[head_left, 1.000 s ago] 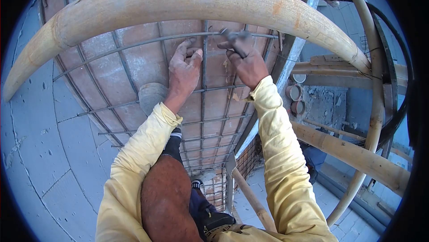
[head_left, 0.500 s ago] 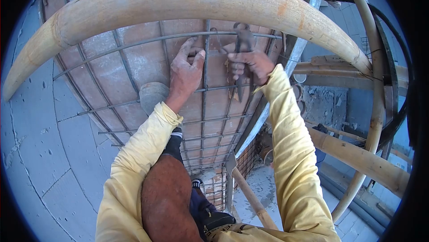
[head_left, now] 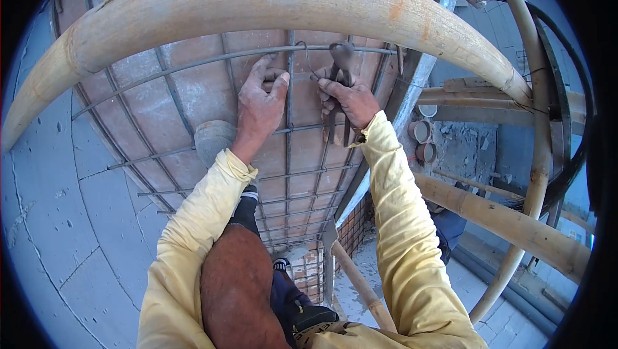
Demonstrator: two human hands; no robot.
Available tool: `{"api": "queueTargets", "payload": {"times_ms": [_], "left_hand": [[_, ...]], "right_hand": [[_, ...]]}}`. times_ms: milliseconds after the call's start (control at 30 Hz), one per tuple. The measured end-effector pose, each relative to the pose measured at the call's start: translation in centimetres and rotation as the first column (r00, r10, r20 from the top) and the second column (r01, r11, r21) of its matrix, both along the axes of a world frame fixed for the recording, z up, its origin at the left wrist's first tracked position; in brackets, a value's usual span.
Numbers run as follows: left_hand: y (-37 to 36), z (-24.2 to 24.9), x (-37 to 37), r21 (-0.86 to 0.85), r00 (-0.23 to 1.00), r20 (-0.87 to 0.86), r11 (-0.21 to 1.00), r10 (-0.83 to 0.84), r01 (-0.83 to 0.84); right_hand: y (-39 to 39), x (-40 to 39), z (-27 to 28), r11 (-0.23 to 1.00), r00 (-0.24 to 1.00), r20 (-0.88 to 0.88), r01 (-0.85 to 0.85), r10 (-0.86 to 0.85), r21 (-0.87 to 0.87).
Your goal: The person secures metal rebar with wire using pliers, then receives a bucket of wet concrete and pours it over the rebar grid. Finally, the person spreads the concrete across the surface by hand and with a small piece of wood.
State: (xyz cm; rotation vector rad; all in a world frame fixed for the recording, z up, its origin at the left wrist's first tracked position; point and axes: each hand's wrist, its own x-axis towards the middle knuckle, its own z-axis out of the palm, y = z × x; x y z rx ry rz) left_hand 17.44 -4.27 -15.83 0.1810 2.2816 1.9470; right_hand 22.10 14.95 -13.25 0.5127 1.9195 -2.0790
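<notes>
My left hand [head_left: 261, 101] is beside an upright steel bar [head_left: 290, 91], just under a horizontal bar of the rebar grid [head_left: 193, 62]. Its fingers are half curled, the thumb apart from the index finger, and nothing shows between them. My right hand [head_left: 353, 99] is closed around dark pincers [head_left: 336, 114], jaws up and handles pointing down. A thin bent tie wire [head_left: 306, 59] loops at the bar crossing between my hands, its lower end running to my right fingertips.
A thick bamboo pole [head_left: 257, 1] arches across above my hands. Reddish form panels [head_left: 212, 101] lie behind the grid, edged by a metal beam [head_left: 412, 91]. At right stand bamboo scaffold poles [head_left: 502, 220] and a black cable [head_left: 573, 78]. Another person's dark clothing [head_left: 447, 226] shows below right.
My right hand and the pincers have moved slightly left and down, toward the wire loop. The pincer handles now show apart. My left hand stays almost in place.
</notes>
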Motion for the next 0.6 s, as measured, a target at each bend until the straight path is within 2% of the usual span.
{"api": "queueTargets", "payload": {"times_ms": [100, 200, 233, 300, 433, 533, 600], "left_hand": [[-0.4, -0.2, -0.2, 0.017, 0.998, 0.04, 0.999, -0.052, 0.051], [-0.6, -0.3, -0.2, 0.044, 0.995, 0.067, 0.997, -0.074, 0.071], [-0.5, -0.2, -0.2, 0.055, 0.995, 0.067, 0.996, -0.074, 0.07], [-0.5, -0.2, -0.3, 0.054, 0.994, 0.078, 0.996, -0.075, 0.071], [-0.6, -0.5, -0.4, 0.075, 0.993, 0.099, 0.995, -0.071, 0.064], [-0.5, -0.9, -0.4, 0.097, 0.993, 0.102, 0.994, -0.056, 0.046], [-0.5, -1.0, -0.5, 0.098, 0.993, 0.102, 0.994, -0.062, 0.052]], "right_hand": [[-0.6, 0.3, -0.1, 0.977, 0.989, -0.01, 0.142, -0.146, -0.157], [-1.3, -0.3, 0.4, 0.992, 0.987, -0.099, 0.125, -0.127, -0.025], [-1.5, -0.4, 0.8, 0.984, 0.987, -0.122, 0.119, -0.103, 0.132], [-2.5, -1.2, 2.8, 0.894, 0.987, -0.158, 0.107, -0.042, 0.435], [-3.1, -1.6, 1.2, 0.876, 0.931, -0.295, 0.318, -0.215, 0.363], [-2.4, -2.0, 0.7, 0.8, 0.847, -0.458, 0.462, -0.27, 0.383], [-2.5, -2.2, 0.5, 0.801, 0.851, -0.418, 0.478, -0.32, 0.36]]}}
